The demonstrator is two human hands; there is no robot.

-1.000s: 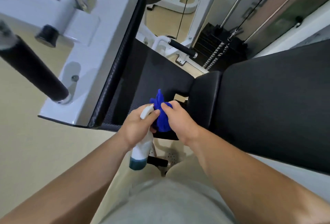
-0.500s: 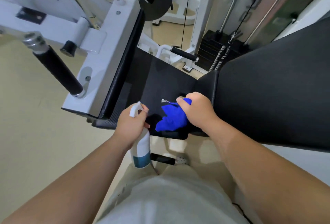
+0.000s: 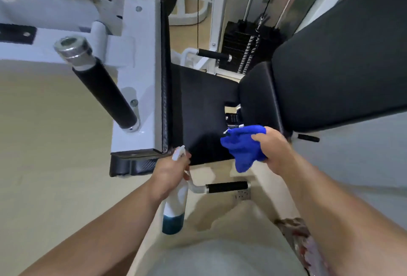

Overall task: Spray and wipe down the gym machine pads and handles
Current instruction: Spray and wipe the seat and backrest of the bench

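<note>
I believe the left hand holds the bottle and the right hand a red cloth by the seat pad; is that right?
The head view shows the right hand holding a blue cloth, not red; the left hand does hold the bottle.

Shot from a single wide-angle camera worn on the head, facing forward and steeply down past the wearer's own torso. Close over the flat black vinyl seat pad and white steel machine frame, with left hand and right hand reaching in near mid-frame.
</note>
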